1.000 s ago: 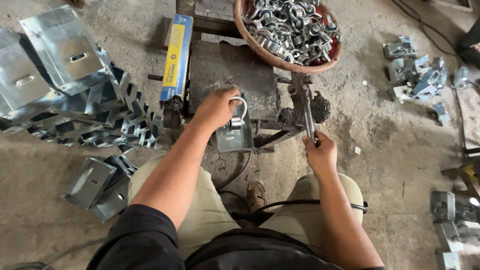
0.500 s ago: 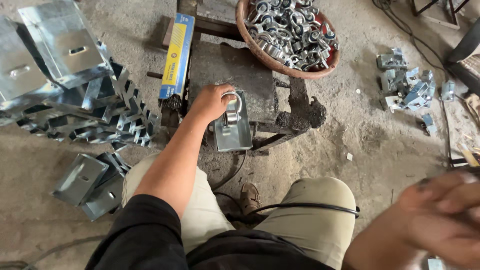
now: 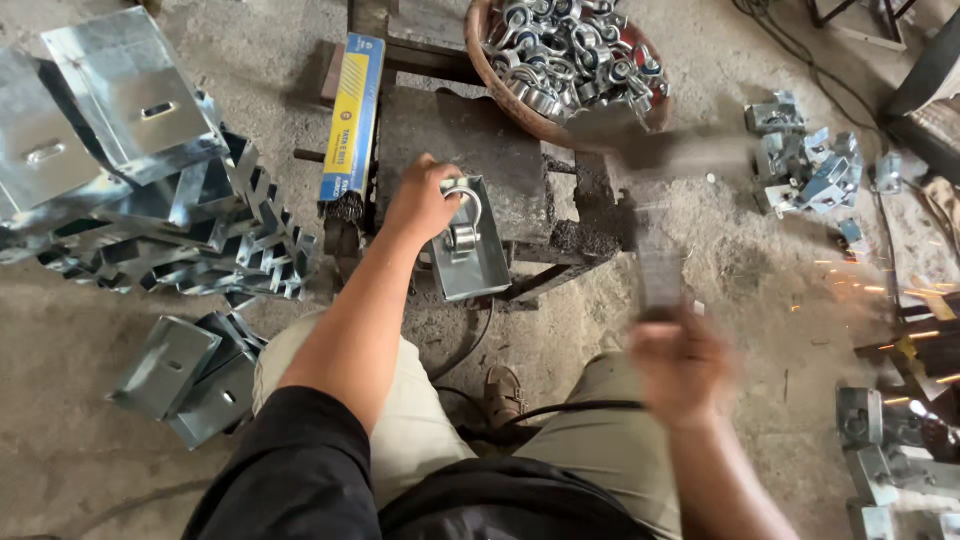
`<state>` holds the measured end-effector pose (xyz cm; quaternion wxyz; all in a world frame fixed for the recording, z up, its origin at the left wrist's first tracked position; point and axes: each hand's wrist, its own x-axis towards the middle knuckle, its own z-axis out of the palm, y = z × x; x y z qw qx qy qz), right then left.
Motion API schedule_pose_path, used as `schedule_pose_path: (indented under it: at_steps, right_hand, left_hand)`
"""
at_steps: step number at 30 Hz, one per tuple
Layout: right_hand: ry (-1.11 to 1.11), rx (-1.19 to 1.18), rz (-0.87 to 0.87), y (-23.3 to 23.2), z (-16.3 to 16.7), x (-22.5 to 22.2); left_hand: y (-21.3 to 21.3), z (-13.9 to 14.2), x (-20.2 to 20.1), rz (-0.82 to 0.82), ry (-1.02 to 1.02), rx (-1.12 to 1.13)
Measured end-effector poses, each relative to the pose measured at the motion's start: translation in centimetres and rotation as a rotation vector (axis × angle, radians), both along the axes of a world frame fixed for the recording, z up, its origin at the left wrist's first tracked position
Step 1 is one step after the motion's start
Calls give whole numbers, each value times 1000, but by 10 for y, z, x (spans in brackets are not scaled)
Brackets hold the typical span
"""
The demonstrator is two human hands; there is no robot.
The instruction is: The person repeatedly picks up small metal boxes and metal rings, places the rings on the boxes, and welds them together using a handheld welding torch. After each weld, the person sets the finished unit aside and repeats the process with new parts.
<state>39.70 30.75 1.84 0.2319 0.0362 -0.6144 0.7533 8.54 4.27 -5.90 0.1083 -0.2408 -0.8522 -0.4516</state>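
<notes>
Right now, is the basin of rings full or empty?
Full: the basin is heaped with metal rings above its rim.

Motion blurs the right hand and its hammer; grip unclear.

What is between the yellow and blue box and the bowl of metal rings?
In the head view, a dark metal block lies between the box and the bowl. The left hand rests at its near edge.

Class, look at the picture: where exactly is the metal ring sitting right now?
In the head view, left of centre, the metal ring stands on the grey metal bracket on the dark work block, under the left hand.
</notes>
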Motion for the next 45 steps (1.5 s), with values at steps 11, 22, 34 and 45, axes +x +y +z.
schedule_pose_path:
  at_steps: [11, 22, 34, 45]
  right_hand:
    - [-147, 223, -182, -21, -39, -7]
    - [-654, 635, -324, -31, -26, -25]
    - [-917, 1139, -731, 52, -49, -88]
    - [-832, 981, -517, 74, -75, -100]
  left_hand:
    - [5, -10, -11, 98, -200, -119]
    - [-3, 13, 6, 114, -123, -322]
    - [1, 95, 43, 81, 675, 54]
    - [12, 26, 73, -243, 337, -316]
